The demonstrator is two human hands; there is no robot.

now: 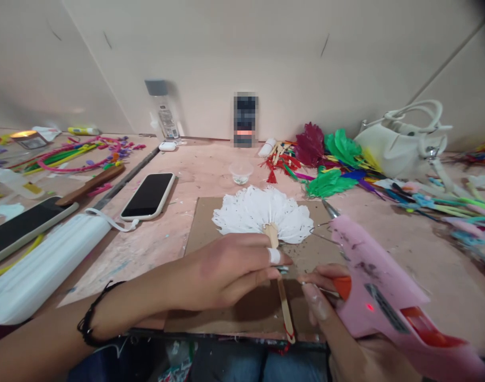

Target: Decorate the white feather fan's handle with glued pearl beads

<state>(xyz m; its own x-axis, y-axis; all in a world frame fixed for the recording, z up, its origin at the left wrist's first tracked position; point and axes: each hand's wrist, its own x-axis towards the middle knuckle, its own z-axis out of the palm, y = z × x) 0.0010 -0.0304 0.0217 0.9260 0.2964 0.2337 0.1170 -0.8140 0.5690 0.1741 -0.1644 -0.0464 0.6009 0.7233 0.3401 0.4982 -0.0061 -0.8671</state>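
Note:
A white feather fan (266, 212) lies on a brown cardboard sheet (202, 217), its wooden stick handle (285, 310) pointing toward me with red cord at the end. My left hand (242, 268), with white tape on one finger, has its fingers closed over the handle's upper part, at a small pale blue-green piece (282, 269). My right hand (326, 302) is wrapped round a pink glue gun (378, 276) with an orange trigger; thumb and forefinger nearly meet beside the handle. The gun's metal nozzle points up and away, right of the fan.
Behind the fan stand a small clear cup (241, 172) and colored feathers (332, 183). A white bag (401, 140) is at the back right, a clear bottle (165, 111) at the back left. Phones (149, 196) and a white power strip (51, 265) lie left.

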